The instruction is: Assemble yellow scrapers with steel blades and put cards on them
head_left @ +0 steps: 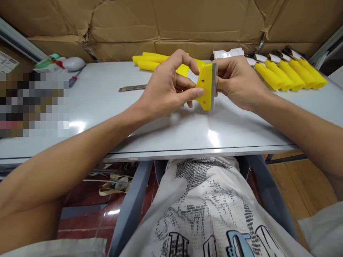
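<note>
Two bare hands filled the middle of my head view, and between them, raised over the glossy white bench point(166, 137), was a flared yellow plastic scraper head point(207, 91). I saw its flat, broad face turned toward me, marked by two small dark round holes, one above the other; its body narrowed toward the left palm. A straight grey metal blade point(214, 89) ran nearly upright along its wide edge. The left hand point(166, 84) had its fingers closed on the scraper head, thumb pressed to the yellow face, forefinger arched above. The right hand point(237, 82) had its fingers bunched close by the blade; their tips were partly hidden, so I couldn't tell whether they gripped anything. Beyond the left hand I made out a thin flat metal strip point(132, 88) lying on the bench.
</note>
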A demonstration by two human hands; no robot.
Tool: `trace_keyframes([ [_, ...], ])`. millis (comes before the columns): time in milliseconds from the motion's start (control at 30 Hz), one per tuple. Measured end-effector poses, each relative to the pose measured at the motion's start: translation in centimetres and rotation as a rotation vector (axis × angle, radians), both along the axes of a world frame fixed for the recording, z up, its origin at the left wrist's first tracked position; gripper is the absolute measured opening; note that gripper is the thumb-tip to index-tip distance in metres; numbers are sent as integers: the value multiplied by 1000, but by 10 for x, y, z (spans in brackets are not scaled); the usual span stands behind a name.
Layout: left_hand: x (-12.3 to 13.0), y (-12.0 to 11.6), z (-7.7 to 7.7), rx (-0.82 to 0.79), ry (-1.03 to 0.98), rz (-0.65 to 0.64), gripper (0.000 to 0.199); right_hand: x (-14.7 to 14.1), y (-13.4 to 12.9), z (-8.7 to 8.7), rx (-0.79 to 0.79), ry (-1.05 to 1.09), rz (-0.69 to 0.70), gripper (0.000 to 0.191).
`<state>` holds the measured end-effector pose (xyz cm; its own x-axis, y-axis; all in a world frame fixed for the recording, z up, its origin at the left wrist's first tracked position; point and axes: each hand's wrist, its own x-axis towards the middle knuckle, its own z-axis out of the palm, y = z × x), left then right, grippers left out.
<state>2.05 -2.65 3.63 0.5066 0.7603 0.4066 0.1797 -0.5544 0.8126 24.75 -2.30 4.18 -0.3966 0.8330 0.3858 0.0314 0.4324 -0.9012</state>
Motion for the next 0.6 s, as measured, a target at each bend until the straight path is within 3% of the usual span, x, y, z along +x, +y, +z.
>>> trace_keyframes([
  [167,1,-2,2,2,-3,-11,54,3,8,-3,45,14,71,54],
  [600,0,0,3,-2,-19,-30,68,7,2,0,-69,101,87,45],
])
